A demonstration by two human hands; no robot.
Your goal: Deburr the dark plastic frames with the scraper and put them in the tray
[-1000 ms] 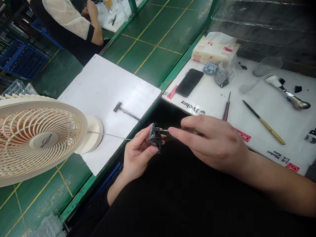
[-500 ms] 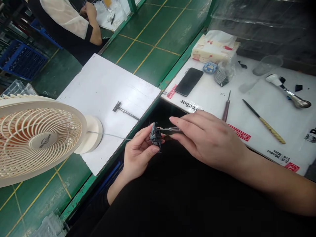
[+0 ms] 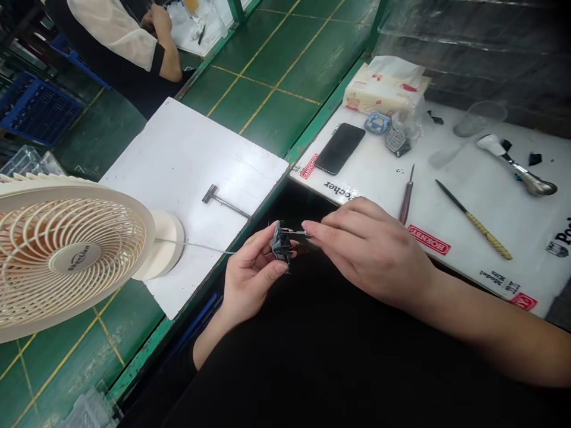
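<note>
My left hand (image 3: 248,278) pinches a small dark grey and black moulded part (image 3: 281,242) between thumb and fingers, above my lap. From the right, my right hand (image 3: 372,246) closes its thumb and fingertips around a slim screwdriver (image 3: 297,233). The metal shaft points left, with its tip at the upper side of the part; the exact contact is too small to make out. Most of the screwdriver's handle is hidden under my fingers.
On the right bench lie a phone (image 3: 339,148), a tissue pack (image 3: 386,89), an awl-like tool (image 3: 407,196), a file with a yellow handle (image 3: 475,220) and a brush (image 3: 520,166). A fan (image 3: 75,258) and a T-shaped metal tool (image 3: 226,202) occupy the left board. A co-worker (image 3: 120,41) sits beyond.
My right fingers have slid left along the screwdriver and closed in, covering more of its shaft. The left hand keeps the part in almost the same place.
</note>
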